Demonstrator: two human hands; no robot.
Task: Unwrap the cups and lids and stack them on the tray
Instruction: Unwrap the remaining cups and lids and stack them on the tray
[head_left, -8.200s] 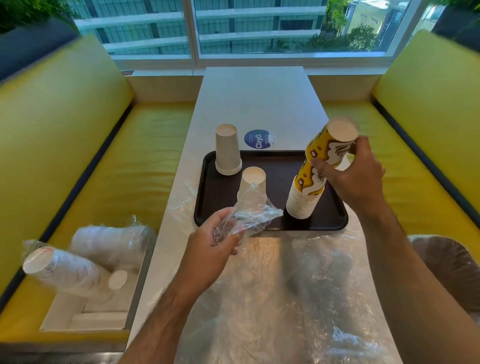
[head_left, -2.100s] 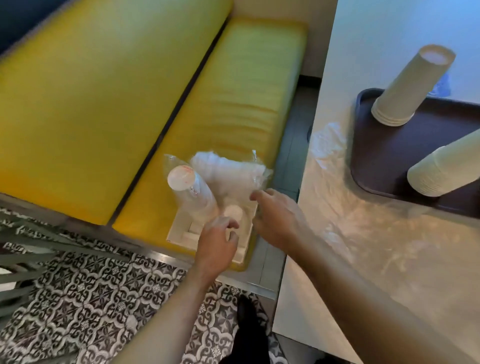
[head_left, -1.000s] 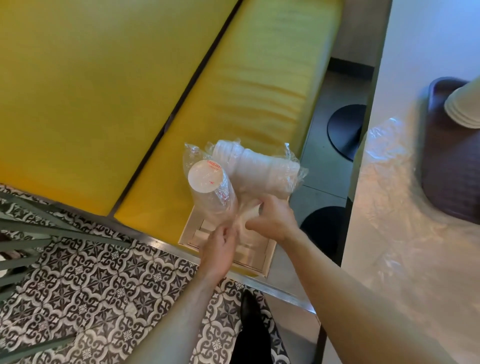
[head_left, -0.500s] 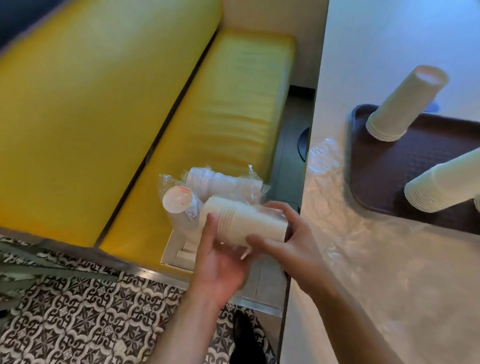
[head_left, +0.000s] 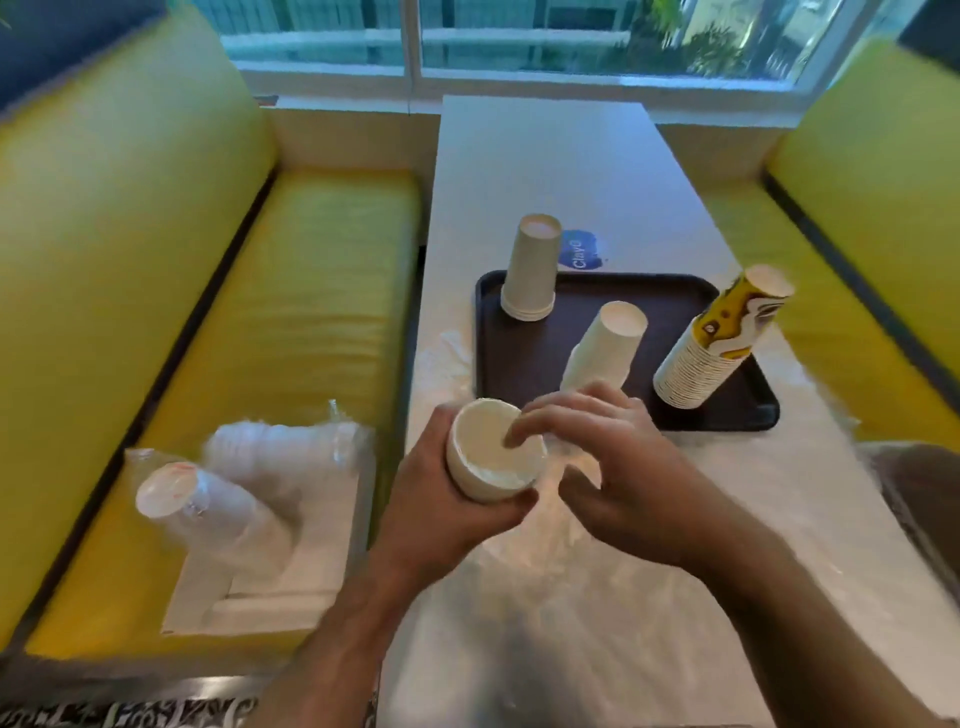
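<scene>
- On the yellow bench seat at far left, two wrapped sleeves lie across a white box, waiting to be opened; whether they hold cups or lids is too blurred to tell.
- The left hand grips a white cup stack round its side, above the near table edge, open end towards the camera.
- The right hand has curled fingers at the stack's rim, fingertips dipping into the mouth; it seems to be pinching at wrap there, though I cannot make out any film on the stack.
- Risk: a hard tug could slide nested cups apart and spill them over the table edge onto the bench or floor, since the stack hangs close to that edge.
- Loose clear plastic covers the near table; it is slippery and could foul a stack set down on it.
- The dark tray carries three upturned stacks: a plain one at the back left, a white one in the middle, a yellow-printed one at the right.
- The middle stack stands just beyond the right hand and could be knocked in passing; free tray room looks to be front left.
</scene>
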